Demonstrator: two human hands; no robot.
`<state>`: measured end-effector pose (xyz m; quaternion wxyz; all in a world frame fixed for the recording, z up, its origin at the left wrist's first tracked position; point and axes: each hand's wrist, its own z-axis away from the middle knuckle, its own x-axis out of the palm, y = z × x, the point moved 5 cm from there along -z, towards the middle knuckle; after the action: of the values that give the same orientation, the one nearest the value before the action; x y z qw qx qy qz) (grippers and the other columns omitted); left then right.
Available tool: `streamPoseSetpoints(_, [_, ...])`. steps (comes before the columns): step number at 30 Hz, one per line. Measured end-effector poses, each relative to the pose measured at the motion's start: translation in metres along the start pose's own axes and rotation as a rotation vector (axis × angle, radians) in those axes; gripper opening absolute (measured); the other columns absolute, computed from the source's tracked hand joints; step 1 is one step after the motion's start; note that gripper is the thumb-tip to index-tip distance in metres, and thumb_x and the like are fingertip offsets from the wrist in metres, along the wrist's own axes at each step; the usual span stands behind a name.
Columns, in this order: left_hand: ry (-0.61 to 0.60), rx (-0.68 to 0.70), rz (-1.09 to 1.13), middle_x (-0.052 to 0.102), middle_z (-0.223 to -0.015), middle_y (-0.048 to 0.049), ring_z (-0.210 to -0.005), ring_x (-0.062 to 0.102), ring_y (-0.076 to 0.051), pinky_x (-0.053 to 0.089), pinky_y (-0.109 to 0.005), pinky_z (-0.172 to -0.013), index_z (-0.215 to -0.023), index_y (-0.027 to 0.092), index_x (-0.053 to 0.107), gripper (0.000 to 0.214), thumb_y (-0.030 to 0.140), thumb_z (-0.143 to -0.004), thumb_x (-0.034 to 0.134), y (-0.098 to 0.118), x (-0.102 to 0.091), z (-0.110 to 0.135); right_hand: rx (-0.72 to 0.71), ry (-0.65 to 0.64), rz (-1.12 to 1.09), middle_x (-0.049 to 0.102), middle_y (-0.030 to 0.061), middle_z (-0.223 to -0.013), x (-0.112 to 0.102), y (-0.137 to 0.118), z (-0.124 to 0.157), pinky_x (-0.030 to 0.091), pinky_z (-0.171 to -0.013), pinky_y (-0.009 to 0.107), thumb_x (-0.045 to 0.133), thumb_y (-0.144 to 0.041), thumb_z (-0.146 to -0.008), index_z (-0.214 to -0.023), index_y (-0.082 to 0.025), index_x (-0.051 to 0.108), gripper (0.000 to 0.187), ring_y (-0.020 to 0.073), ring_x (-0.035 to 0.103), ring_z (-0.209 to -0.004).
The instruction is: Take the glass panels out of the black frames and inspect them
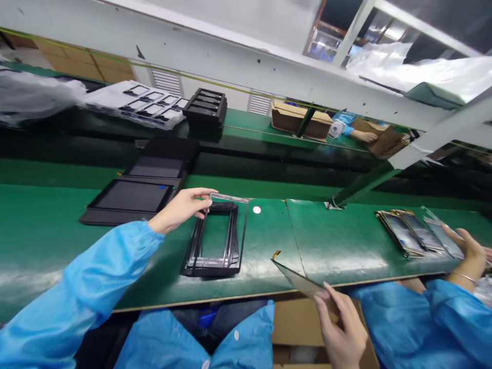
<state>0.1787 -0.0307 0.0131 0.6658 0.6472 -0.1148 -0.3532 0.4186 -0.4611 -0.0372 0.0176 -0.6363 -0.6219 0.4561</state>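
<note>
My left hand (pixel 182 207) pinches the upper left corner of a thin rectangular frame (pixel 229 198), its far edge lifted off the table. Beneath and around it lies a small stack of black frames (pixel 212 270), loosely overlapping. My right hand (pixel 342 328) grips a thin flat screen panel (pixel 298 279) by its near end, in front of the table edge. The panel is tilted, and an orange ribbon cable (pixel 276 254) sticks out at its far corner. Left of the frames, black trays (pixel 105 217) carry dark screen panels (pixel 134 196).
At right, a co-worker's hand (pixel 467 248) touches a clear sheet (pixel 446 237) beside stacked panels (pixel 403 233). A green post (pixel 357 184) stands on the table (pixel 265 241). Behind are black trays (pixel 205 105), cardboard dividers (pixel 300 122) and another person's hand (pixel 363 136).
</note>
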Motion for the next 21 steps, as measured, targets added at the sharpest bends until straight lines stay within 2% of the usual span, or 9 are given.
streamPoseSetpoints(3, [-0.017,0.057,0.192,0.073,-0.094,-0.0051,-0.08,0.069,-0.018,0.062,-0.027,-0.062,-0.133,0.021,0.076,0.052,0.038,-0.084,0.081,0.023,0.022,0.036,0.301,0.11,-0.258,0.084,0.0085,-0.101,0.017,-0.004,0.005,0.069,-0.076,0.041,0.088,-0.036,-0.084,-0.126,-0.024,0.077,0.045,0.0287,0.081,-0.081])
streamPoseSetpoints(5, [-0.06,0.085,0.3,0.071,-0.09,-0.0044,-0.075,0.068,-0.017,0.06,-0.027,-0.061,-0.13,0.021,0.079,0.048,0.034,-0.084,0.082,0.032,0.044,0.057,0.481,0.089,-0.423,0.083,0.0084,-0.098,0.035,-0.006,0.011,0.069,-0.077,0.039,0.091,-0.035,-0.082,-0.132,-0.021,0.073,0.055,0.0265,0.08,-0.082])
streamPoseSetpoints(8, [-0.114,0.109,0.391,0.071,-0.088,-0.0033,-0.072,0.068,-0.015,0.06,-0.028,-0.067,-0.131,0.021,0.079,0.046,0.028,-0.085,0.081,0.031,0.076,0.082,0.626,0.04,-0.642,0.081,0.0061,-0.092,0.059,-0.02,0.016,0.067,-0.067,0.034,0.091,-0.035,-0.081,-0.141,-0.021,0.069,0.065,0.024,0.078,-0.079])
streamPoseSetpoints(11, [-0.158,0.083,0.443,0.071,-0.088,-0.0034,-0.071,0.066,-0.014,0.058,-0.026,-0.065,-0.132,0.023,0.079,0.044,0.026,-0.088,0.078,0.022,0.099,0.096,0.692,0.048,-0.754,0.078,0.0065,-0.097,0.075,-0.037,0.016,0.063,-0.06,0.029,0.092,-0.035,-0.078,-0.143,-0.023,0.068,0.071,0.0228,0.075,-0.081])
streamPoseSetpoints(13, [-0.172,0.064,0.455,0.071,-0.089,-0.0041,-0.071,0.065,-0.015,0.057,-0.025,-0.062,-0.132,0.023,0.079,0.042,0.028,-0.09,0.077,0.018,0.108,0.102,0.723,0.042,-0.778,0.078,0.0068,-0.099,0.082,-0.045,0.015,0.062,-0.059,0.028,0.09,-0.034,-0.079,-0.142,-0.023,0.069,0.068,0.0213,0.074,-0.08])
streamPoseSetpoints(21, [-0.161,0.054,0.461,0.072,-0.085,-0.0041,-0.071,0.067,-0.016,0.059,-0.026,-0.063,-0.128,0.022,0.08,0.039,0.03,-0.09,0.079,0.019,0.116,0.109,0.741,0.024,-0.729,0.079,0.0112,-0.116,0.09,-0.051,0.019,0.064,-0.068,0.03,0.089,-0.039,-0.078,-0.139,-0.021,0.072,0.066,0.026,0.075,-0.097])
